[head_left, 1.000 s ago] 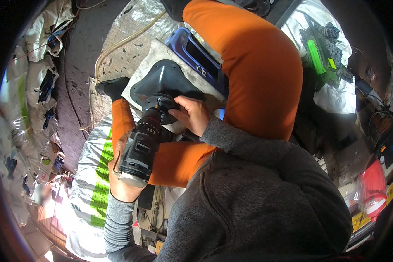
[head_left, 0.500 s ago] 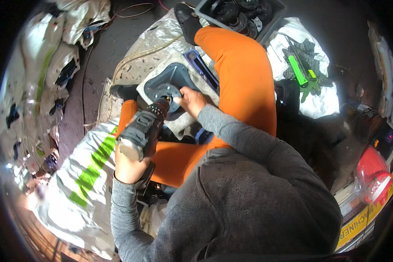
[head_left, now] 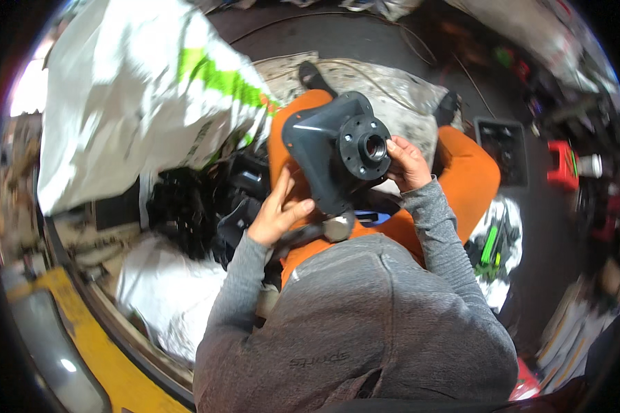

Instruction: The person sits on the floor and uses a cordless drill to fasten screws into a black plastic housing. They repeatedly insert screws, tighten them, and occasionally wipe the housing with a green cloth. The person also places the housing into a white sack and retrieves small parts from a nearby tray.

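A black flared housing (head_left: 317,141) is lifted above my lap, its round bolted flange (head_left: 364,148) facing up and to the right. My right hand (head_left: 408,164) grips it by the flange, thumb and fingers closed on the rim. My left hand (head_left: 279,213) is beside the housing's lower left edge, thumb and fingers spread; no hold on it shows. Below the housing, a power drill (head_left: 337,228) rests on my lap, mostly hidden, with its pale round end showing.
To the left, a large white and green sack (head_left: 145,103) stands beside several dark parts (head_left: 186,213). A grey bin (head_left: 499,148), a red stool (head_left: 563,165) and gloves with a green-handled tool (head_left: 490,248) are to the right. A hose (head_left: 365,69) crosses the mat ahead.
The housing has been raised from between my legs and tilted. My left hand has let go of the drill, now on my lap. The view has swung left.
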Demonstrator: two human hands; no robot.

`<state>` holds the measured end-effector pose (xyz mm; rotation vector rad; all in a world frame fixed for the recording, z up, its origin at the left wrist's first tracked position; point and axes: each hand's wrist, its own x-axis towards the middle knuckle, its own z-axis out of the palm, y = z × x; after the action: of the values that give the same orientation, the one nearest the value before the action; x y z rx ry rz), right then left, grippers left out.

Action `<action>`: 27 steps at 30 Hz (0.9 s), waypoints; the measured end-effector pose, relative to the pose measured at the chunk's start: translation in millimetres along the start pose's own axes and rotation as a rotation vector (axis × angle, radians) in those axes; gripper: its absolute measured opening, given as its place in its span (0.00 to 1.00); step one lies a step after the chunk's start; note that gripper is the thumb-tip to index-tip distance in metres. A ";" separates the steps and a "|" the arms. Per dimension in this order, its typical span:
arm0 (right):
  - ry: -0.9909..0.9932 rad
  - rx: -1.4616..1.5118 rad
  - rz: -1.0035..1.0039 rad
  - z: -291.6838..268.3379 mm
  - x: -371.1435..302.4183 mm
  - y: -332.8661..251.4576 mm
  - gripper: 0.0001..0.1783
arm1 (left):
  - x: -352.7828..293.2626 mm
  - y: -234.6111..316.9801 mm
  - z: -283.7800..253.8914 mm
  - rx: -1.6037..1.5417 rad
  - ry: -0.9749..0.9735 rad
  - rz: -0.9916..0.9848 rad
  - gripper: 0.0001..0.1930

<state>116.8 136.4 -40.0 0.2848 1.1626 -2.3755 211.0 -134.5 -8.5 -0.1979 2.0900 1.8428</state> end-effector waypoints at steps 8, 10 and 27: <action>-0.285 -0.255 0.130 87.9 31.5 19.3 0.21 | -71.3 24.4 -112.8 0.270 0.692 0.229 0.11; -0.082 -0.104 0.203 62.6 39.5 23.6 0.18 | -80.1 2.7 -145.7 0.719 0.688 -0.041 0.12; 0.267 0.096 -0.028 -77.3 -0.5 -19.2 0.15 | 41.0 200.9 -190.0 1.111 0.597 0.123 0.30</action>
<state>105.9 207.5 -74.3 0.6383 1.1754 -2.4777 75.7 -286.7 183.1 -0.3456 3.2290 0.4314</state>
